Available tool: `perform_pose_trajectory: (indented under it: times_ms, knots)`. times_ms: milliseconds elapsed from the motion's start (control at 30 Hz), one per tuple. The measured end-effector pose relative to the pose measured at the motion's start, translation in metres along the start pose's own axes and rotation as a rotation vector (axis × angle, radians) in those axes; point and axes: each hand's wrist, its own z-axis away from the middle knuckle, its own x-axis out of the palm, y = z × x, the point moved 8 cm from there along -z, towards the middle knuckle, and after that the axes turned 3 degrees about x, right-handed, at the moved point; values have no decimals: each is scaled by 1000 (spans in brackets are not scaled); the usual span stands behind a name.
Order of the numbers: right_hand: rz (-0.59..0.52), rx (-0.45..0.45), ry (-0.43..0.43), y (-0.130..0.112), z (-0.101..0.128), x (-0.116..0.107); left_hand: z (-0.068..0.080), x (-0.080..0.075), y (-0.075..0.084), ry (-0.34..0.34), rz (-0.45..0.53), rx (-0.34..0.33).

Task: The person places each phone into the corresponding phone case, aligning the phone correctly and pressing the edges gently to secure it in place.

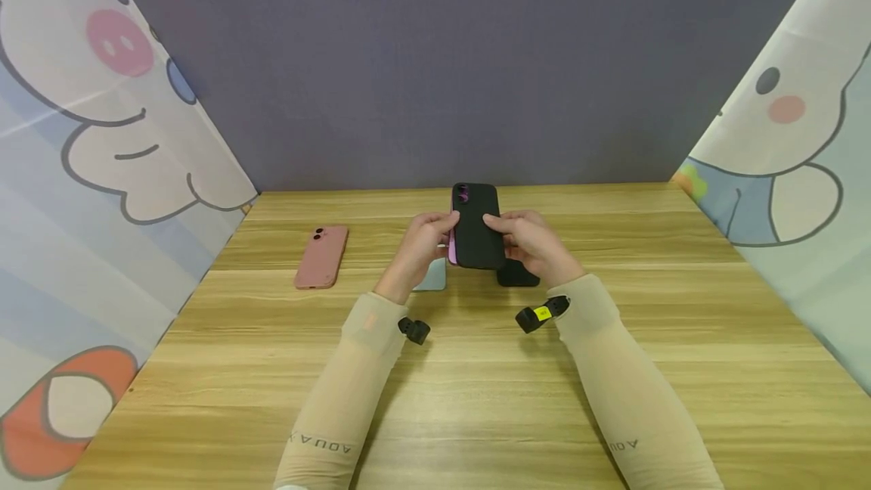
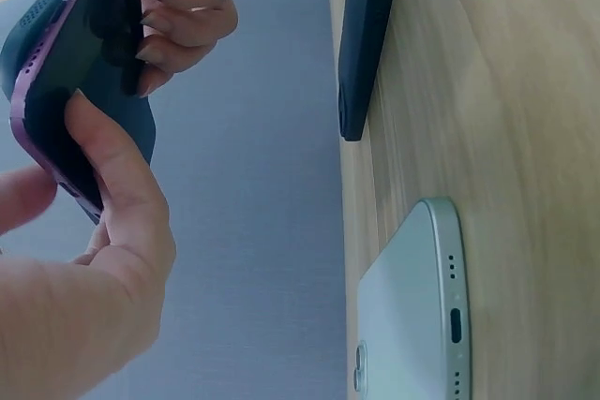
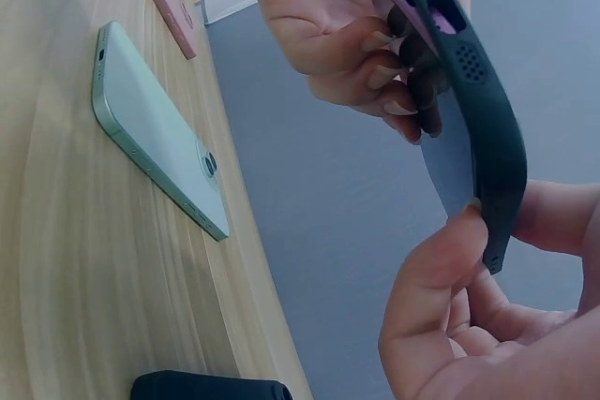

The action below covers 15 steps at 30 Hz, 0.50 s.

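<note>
Left hand: my left hand [image 1: 423, 243] grips the left long edge of the purple phone [image 2: 42, 110], thumb on one face, fingers curled behind.
Right hand: my right hand [image 1: 533, 243] grips the right long edge of the black case [image 1: 476, 226], thumb pressed on its rim, fingers curled round.
Purple phone: held in the air between both hands above the middle of the surface [image 1: 476, 384], toward the far edge, partly seated in the black case; its purple edge shows along the left side.
Black case: outer face toward me, camera cut-out at the top.
Green phone: the green phone [image 3: 155, 133] lies flat on the surface just below my left hand, camera side up.
Second black case: the second black case [image 2: 364, 39] lies flat on the surface below my right hand.
Pink phone: the pink phone [image 1: 321, 256] lies flat toward the far left corner, well apart from my hands.
</note>
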Motion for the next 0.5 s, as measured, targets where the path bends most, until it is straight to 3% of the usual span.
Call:
perform_pose_trajectory:
  times_ms: [233,500]
  knots:
    - [11,-2,-11,1,0,2,0,0,-1,7,-54,-11]
    - [25,-14,-28,-2,0,4,0,-6,-1,51,-41,-22]
